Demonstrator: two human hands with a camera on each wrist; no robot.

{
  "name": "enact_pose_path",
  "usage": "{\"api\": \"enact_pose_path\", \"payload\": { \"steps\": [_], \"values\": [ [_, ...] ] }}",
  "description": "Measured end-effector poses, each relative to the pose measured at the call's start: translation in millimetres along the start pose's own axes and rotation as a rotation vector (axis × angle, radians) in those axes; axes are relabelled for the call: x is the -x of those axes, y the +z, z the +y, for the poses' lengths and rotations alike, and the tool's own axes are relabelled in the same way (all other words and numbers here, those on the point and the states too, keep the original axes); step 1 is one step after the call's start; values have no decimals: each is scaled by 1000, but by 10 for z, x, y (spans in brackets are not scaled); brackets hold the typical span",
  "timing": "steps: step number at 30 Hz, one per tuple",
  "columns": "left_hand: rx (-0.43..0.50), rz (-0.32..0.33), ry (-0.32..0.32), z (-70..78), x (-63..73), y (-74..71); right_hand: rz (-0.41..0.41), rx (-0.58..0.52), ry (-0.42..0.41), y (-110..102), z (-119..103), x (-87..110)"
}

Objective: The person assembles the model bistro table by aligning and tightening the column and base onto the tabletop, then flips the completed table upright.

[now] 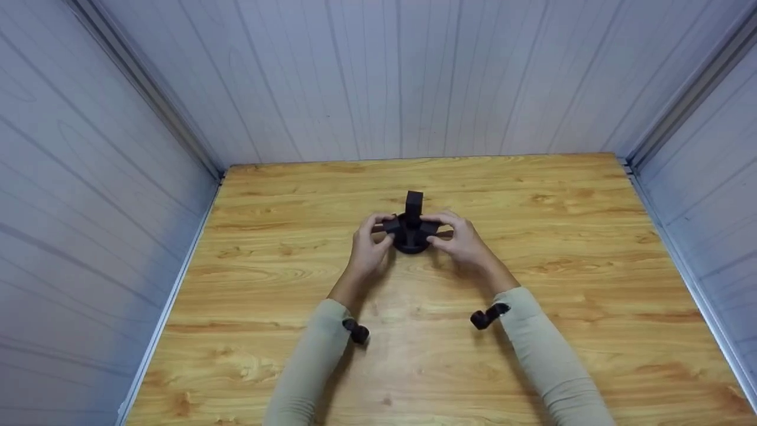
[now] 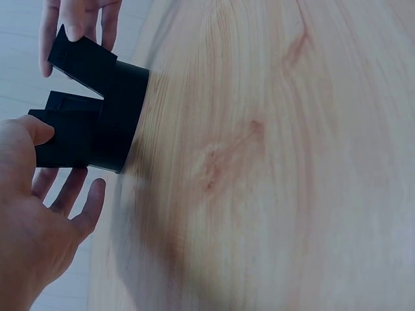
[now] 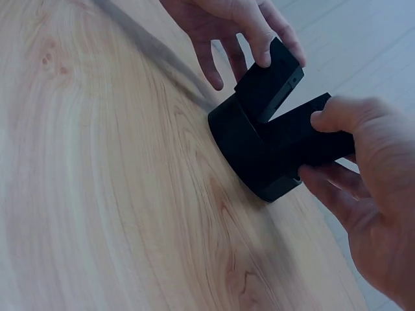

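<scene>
On the wooden table stands a black round base [image 1: 412,249] with block-shaped black arms rising and leaning outward from it. Between thumb and fingers, my left hand [image 1: 368,251] pinches the left black block [image 2: 65,139]. The right black block [image 3: 305,139] is pinched by my right hand [image 1: 464,241] in the same way. A third black block [image 1: 414,204] points up at the back, with neither hand on it. Both wrist views show the base resting on the tabletop. How the blocks join the base is too dark to make out.
The wood-grain table [image 1: 402,355] ends at a pale panelled back wall [image 1: 402,83]. Similar panels rise at the left [image 1: 89,207] and right. Small black camera mounts [image 1: 358,333] sit on both sleeved wrists.
</scene>
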State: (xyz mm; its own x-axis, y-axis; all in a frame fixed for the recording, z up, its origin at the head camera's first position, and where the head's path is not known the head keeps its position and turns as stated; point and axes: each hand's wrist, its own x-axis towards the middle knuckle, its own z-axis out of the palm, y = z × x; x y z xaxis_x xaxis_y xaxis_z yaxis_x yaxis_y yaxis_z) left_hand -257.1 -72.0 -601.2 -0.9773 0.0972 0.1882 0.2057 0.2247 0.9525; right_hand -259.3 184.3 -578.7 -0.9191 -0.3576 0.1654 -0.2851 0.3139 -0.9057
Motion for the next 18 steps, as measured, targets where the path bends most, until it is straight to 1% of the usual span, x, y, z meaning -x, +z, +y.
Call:
{"api": "enact_pose_path", "payload": {
  "steps": [8,15,18],
  "values": [
    [10,1,-6,-4,-18,4,77,53,-2,23,-17,-17],
    [22,1,-21,-14,-10,8,119,142,-23,52,-26,-25],
    [15,3,-12,-15,-8,8,127,157,-35,59,-32,-28]
  ]
}}
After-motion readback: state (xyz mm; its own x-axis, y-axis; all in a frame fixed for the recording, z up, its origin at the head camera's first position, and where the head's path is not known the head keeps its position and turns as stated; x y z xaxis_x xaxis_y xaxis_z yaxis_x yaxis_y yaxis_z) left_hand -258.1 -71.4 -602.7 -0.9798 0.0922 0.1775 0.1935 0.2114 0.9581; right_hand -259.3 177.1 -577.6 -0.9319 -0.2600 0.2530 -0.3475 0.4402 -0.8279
